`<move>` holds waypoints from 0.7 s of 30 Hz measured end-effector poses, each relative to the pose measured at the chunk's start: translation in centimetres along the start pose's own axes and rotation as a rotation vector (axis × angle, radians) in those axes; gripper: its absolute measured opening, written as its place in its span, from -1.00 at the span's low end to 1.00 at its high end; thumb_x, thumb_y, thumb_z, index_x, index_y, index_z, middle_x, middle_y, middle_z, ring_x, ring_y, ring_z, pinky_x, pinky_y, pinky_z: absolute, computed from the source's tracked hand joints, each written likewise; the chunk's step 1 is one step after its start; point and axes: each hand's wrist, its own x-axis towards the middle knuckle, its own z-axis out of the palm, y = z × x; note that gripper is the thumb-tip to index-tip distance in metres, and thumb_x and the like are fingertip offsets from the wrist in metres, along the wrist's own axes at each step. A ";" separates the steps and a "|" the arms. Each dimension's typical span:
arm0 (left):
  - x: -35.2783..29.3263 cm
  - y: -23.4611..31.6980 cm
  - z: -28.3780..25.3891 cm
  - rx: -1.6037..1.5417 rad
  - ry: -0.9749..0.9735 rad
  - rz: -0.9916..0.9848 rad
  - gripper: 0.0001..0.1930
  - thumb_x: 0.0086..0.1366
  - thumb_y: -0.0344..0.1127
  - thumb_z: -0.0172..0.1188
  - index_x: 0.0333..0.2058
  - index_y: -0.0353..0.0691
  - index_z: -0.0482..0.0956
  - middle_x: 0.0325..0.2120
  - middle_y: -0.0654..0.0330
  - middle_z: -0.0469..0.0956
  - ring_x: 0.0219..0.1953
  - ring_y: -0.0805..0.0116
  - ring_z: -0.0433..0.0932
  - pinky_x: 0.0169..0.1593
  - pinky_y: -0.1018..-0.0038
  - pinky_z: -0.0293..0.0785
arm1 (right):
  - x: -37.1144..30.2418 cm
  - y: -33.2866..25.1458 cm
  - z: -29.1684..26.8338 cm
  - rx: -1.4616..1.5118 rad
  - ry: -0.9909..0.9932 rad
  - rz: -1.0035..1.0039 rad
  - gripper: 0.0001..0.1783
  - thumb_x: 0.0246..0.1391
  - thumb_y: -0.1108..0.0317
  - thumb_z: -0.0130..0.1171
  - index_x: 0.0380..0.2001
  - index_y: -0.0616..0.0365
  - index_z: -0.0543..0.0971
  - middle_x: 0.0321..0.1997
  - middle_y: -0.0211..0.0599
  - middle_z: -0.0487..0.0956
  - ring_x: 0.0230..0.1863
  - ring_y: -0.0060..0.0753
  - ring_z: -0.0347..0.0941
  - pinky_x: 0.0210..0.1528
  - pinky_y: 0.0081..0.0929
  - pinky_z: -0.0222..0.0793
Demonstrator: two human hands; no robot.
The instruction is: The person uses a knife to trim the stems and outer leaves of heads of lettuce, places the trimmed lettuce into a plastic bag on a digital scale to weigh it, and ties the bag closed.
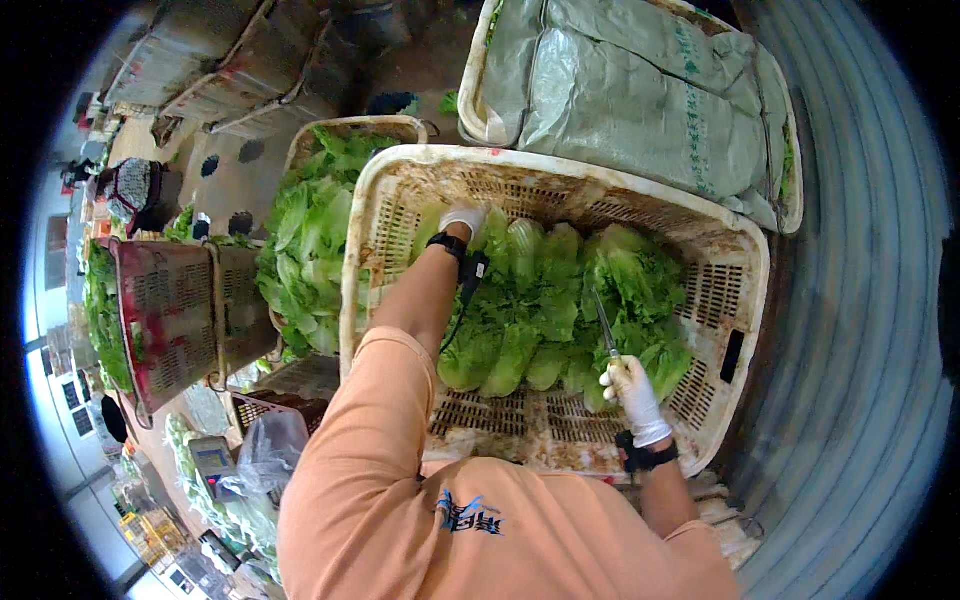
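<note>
A large dirty white plastic crate (560,172) stands in front of me with rows of green leafy lettuce (545,330) inside. My left hand (463,218), in a white glove, reaches to the far left end of the lettuce. It touches the pale tops there, but its fingers are smeared and partly hidden, so its grip is unclear. At the crate's near right, my right hand (632,392), also gloved, is closed round the handle of a knife (605,322). The blade points away from me, over the lettuce on the right.
Behind the crate lies another one covered with a green-grey woven sheet (640,100). More lettuce (312,230) fills a crate at left, beside a red crate (165,320). A corrugated wall (850,300) runs along the right. A scale (213,465) stands lower left.
</note>
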 end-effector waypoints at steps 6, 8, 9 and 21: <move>2.9 -3.0 4.7 0.068 -0.161 0.419 -0.54 0.27 -0.04 -0.10 0.13 0.04 0.27 0.08 0.06 0.33 0.07 -0.01 0.34 0.17 0.32 0.21 | 0.7 -0.8 1.2 0.140 0.022 0.023 -0.84 0.18 0.28 -0.03 -0.25 0.11 0.35 -0.45 -0.44 0.47 -0.59 -0.73 0.30 -0.56 -0.78 0.21; 2.6 -3.6 6.2 0.251 -0.119 0.405 -0.37 0.17 0.04 0.04 0.19 -0.02 0.15 0.07 -0.01 0.34 0.08 -0.01 0.33 0.17 0.37 0.20 | 1.0 -1.3 1.7 0.137 0.008 0.034 -0.84 0.18 0.28 -0.01 -0.26 0.11 0.36 -0.48 -0.46 0.44 -0.59 -0.73 0.29 -0.57 -0.78 0.21; 1.6 -2.5 5.8 0.246 -0.127 0.421 -0.37 0.17 0.04 0.04 0.19 -0.02 0.15 0.07 -0.01 0.34 0.08 -0.01 0.33 0.17 0.37 0.20 | 1.3 -1.4 1.8 0.097 0.025 0.019 -0.85 0.17 0.29 -0.01 -0.26 0.12 0.36 -0.48 -0.47 0.43 -0.57 -0.73 0.29 -0.56 -0.77 0.23; -13.9 -2.2 -5.1 -1.201 -0.029 0.396 -0.35 -0.06 -0.30 0.34 0.05 -0.26 0.32 -0.12 0.17 0.46 -0.10 0.41 0.41 0.02 0.48 0.30 | 0.5 -4.6 7.3 0.241 0.073 -0.285 -0.85 0.15 0.29 0.05 -0.28 0.09 0.36 -0.42 -0.42 0.45 -0.47 -0.63 0.35 -0.45 -0.70 0.29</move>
